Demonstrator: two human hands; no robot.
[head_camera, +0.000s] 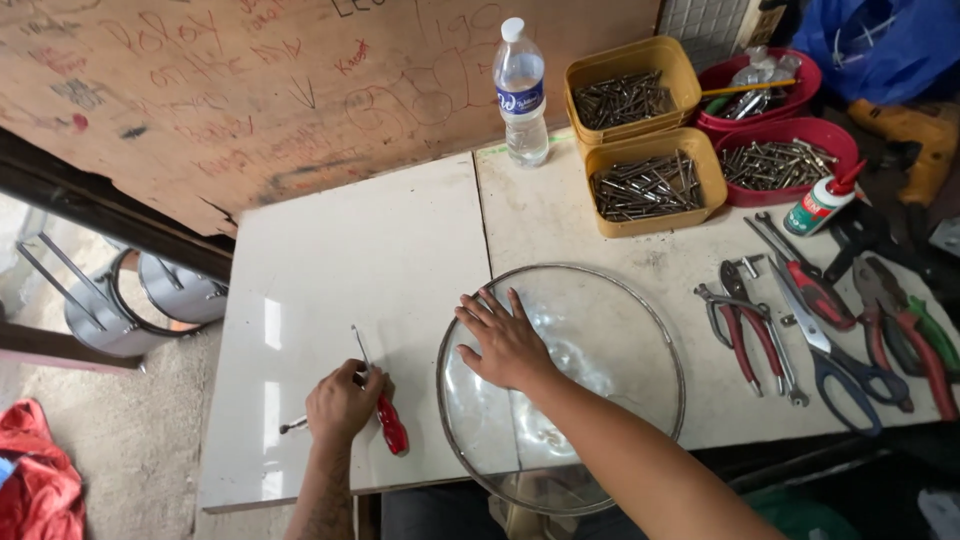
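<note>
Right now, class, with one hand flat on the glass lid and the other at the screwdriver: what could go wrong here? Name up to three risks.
1. The glass lid overhangs the table edge; the right hand pressing on it might tip it off or crack it.
2. The screwdriver tip points away under the left hand; a slip could jab toward the lid or the other hand.
3. The pliers lie close beside the rim, where the lid could knock them.

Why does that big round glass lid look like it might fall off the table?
The big round glass lid sticks out past the near edge of the white table, so part of it hangs over nothing. The right hand lies flat on it. Nothing looks spilled or broken.
</note>
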